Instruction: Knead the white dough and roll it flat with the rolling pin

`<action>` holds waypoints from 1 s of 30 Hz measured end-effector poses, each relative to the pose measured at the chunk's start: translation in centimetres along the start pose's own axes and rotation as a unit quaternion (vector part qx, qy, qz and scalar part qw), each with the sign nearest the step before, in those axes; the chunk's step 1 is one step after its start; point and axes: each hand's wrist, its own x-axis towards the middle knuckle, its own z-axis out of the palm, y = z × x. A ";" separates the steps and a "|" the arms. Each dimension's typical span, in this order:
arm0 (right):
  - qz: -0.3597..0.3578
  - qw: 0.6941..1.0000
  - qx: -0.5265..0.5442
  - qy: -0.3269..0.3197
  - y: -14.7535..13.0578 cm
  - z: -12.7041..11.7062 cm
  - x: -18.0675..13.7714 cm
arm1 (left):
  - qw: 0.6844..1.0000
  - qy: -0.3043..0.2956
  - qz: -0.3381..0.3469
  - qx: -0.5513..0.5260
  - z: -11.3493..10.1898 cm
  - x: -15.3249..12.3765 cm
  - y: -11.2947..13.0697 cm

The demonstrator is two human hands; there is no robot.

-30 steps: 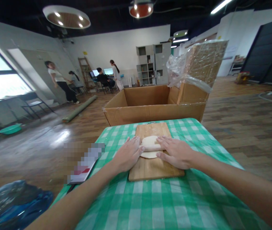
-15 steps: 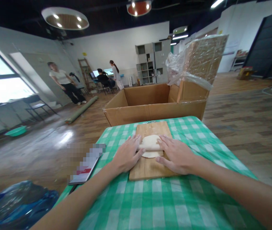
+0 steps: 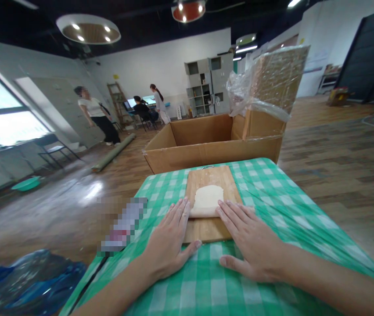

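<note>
A flat sheet of pale dough lies on the wooden cutting board. Across the near edge of the dough runs a pale rolling pin, its ends partly hidden under my fingers. My left hand rests with straight fingers on the pin's left end, thumb stretched toward the board's near edge. On the right end, my right hand lies flat, fingers extended and thumb apart. Neither hand wraps round the pin.
A green checked tablecloth covers the table. At the left edge is a pixelated phone-like device with a dark cable. A large water bottle is at lower left. Beyond the table stands an open cardboard box; several people are farther back.
Both hands and the rolling pin have moved toward me, from the middle of the dough to its near edge. More of the dough's far part shows. A standing person at left has turned.
</note>
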 end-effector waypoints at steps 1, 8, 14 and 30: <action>0.000 1.000 0.002 -0.002 -0.1 0.1 -0.1 | 1.000 0.001 0.000 0.001 0.1 -0.2 0.1; -0.002 1.000 0.018 -0.006 0.0 0.0 -0.6 | 1.000 -0.003 -0.001 -0.001 0.0 -0.4 0.4; 0.018 0.999 0.042 -0.027 2.8 -1.1 2.6 | 1.000 -0.012 -0.014 -0.014 0.3 1.7 -0.6; -0.019 0.998 -0.049 -0.026 11.7 1.1 13.7 | 0.996 -0.030 -0.048 -0.074 2.5 10.5 -6.3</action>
